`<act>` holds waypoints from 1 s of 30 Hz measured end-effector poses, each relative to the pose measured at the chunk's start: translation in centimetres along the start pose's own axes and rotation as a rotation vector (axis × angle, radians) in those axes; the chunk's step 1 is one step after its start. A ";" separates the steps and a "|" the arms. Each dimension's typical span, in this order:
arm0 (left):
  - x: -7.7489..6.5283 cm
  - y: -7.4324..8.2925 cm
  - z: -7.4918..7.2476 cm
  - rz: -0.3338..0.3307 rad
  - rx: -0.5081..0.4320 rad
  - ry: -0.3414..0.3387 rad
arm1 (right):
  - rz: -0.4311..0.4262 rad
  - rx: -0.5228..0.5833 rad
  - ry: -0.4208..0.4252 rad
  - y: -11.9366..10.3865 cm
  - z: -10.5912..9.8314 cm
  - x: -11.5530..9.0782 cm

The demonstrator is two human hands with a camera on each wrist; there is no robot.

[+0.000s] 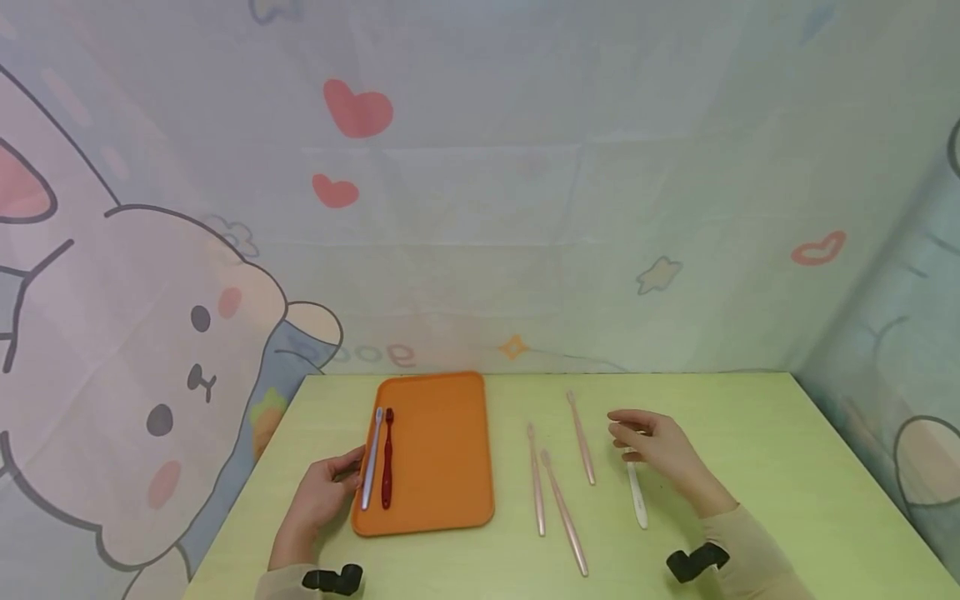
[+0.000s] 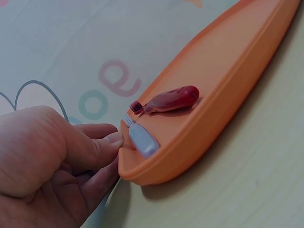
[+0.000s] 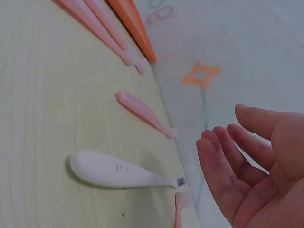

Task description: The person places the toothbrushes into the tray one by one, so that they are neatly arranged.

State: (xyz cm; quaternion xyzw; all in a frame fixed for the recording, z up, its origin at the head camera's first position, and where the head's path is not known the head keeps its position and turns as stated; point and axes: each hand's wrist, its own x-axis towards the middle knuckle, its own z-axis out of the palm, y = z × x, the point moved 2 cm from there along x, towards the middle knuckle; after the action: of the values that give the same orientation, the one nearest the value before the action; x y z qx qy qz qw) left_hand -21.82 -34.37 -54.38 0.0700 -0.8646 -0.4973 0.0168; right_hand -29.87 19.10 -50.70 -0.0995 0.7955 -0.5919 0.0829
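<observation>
My left hand (image 1: 324, 498) pinches the left rim of an orange tray (image 1: 442, 458), thumb on top in the left wrist view. On the tray's left side lie a light purple toothbrush (image 1: 372, 458) and a dark red toothbrush (image 1: 387, 458), side by side. My right hand (image 1: 663, 450) hovers with loosely bent fingers and nothing in them, over the head end of a white toothbrush (image 1: 637, 496). That brush's handle (image 3: 118, 170) shows whole in the right wrist view. The hand hides its head from above.
Pink toothbrushes lie between tray and right hand: one far back (image 1: 581, 437), one nearer the tray (image 1: 537, 483), one toward the front (image 1: 566, 517). Another pink piece (image 3: 178, 211) shows beyond the white brush. A printed cloth (image 1: 525, 208) hangs behind the light green table (image 1: 712, 400).
</observation>
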 end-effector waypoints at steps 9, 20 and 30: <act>0.1 0.0 0.0 0.009 0.006 0.011 | 0.053 -0.028 0.003 1.2 -2.8 -1.1; 0.1 -0.3 0.2 0.002 0.000 0.017 | 0.049 -0.031 0.015 2.2 -4.9 -2.5; 0.1 -0.1 0.2 -0.001 -0.005 0.016 | 0.081 -0.158 0.016 3.6 -7.9 -3.6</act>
State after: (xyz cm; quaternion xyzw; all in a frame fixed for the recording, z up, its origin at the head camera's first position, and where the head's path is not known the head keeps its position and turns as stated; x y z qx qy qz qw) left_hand -21.97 -34.29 -54.60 0.0744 -0.8631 -0.4990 0.0235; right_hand -28.60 28.35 -51.82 -0.0685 0.8438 -0.5241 0.0923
